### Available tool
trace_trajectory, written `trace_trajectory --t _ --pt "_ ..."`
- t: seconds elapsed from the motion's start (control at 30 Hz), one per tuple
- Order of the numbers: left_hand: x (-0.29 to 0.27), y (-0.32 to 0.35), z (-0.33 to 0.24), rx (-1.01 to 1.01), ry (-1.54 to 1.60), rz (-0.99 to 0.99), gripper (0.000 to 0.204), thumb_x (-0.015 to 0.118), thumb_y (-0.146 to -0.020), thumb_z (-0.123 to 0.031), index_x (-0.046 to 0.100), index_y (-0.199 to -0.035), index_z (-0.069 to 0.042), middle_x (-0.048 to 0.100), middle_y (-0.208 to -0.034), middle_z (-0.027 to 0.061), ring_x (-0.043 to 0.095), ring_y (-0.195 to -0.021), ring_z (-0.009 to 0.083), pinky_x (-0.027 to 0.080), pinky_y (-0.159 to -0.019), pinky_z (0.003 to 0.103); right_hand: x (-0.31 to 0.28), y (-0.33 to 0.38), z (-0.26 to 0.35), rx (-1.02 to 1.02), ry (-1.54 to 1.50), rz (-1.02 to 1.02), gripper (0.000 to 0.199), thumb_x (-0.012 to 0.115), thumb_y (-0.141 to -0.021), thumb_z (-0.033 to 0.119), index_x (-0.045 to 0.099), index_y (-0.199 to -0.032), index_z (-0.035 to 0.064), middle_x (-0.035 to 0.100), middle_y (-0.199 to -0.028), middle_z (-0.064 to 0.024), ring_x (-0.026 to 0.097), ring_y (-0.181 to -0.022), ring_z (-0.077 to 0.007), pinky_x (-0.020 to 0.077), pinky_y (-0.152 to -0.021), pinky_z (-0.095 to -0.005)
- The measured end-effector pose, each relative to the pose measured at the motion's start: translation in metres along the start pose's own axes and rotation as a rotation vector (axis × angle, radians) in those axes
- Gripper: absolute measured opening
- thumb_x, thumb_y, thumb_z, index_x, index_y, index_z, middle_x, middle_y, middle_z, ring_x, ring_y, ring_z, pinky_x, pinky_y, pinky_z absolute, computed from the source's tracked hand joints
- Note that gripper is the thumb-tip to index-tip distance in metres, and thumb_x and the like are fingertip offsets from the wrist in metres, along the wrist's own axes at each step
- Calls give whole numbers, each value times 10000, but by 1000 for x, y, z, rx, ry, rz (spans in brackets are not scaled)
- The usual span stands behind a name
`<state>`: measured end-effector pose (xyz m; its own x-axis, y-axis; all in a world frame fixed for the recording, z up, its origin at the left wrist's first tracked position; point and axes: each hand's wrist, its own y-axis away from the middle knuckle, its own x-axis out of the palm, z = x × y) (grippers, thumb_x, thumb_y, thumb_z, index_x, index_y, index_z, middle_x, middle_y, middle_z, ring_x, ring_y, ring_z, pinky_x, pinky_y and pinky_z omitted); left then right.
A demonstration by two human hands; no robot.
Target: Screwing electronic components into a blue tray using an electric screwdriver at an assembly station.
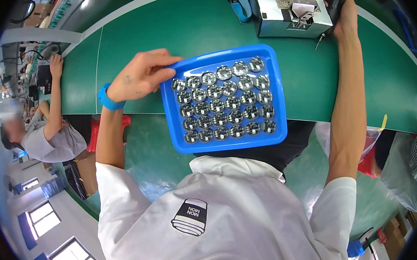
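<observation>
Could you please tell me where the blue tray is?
In the head view, the blue tray is near centre, its upper-left corner held by the left hand.

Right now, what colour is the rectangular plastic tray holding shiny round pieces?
The rectangular tray is blue, clearest in head view.

Shows thirty shiny round pieces [233,103] (five rows of six) in one blue tray [229,145]. Also includes one metal device [301,10], one black handheld tool [337,2], one blue wristband [110,98] and, one each, the wearer's left hand [142,75] and right hand [348,19].
</observation>
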<state>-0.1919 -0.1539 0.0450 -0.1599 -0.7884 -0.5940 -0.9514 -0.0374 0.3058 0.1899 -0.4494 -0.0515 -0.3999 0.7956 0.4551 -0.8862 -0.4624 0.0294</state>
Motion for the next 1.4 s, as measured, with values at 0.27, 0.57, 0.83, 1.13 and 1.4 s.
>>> trace_trajectory --t 0.27,0.57,0.83,1.13,1.4 --pt "8 -38 -4 111 33 -20 225 622 -939 -83 688 -1103 57 623 -891 100 608 -582 162 503 -539 292 23 18 5 -18 5 -47 462 439 -1053 440 568 -896 25 597 -733 -81 554 -621 -172 491 -577 -284" --pt "10 -53 -12 174 61 -74 247 640 -950 -161 686 -1062 54 678 -872 142 636 -627 194 513 -569 315 39 25 10 10 -125 -21 572 427 -1037 517 525 -1200 -23 514 -755 -77 492 -637 -177 446 -574 -328" --pt "-25 -105 -39 342 -28 -151 290 602 -1000 -262 665 -950 17 593 -702 44 553 -622 106 470 -562 269 71 41 28 66 32 -204 427 580 -984 476 554 -759 114 559 -622 -31 556 -494 -154 437 -448 -245" --pt "-20 -103 -120 737 160 -441 212 627 -973 -165 651 -875 21 517 -609 70 482 -597 95 420 -542 304 64 44 -1 -236 408 -244 385 655 -949 369 598 -1082 13 602 -818 -40 576 -676 -125 463 -617 -296" --pt "11 -217 -158 672 114 -515 865 666 -909 -482 338 -1456 102 607 -1202 311 644 -1050 395 531 -865 428 94 76 32 -537 702 -162 287 685 -919 171 588 -1132 6 613 -833 -40 575 -734 -96 459 -624 -261"
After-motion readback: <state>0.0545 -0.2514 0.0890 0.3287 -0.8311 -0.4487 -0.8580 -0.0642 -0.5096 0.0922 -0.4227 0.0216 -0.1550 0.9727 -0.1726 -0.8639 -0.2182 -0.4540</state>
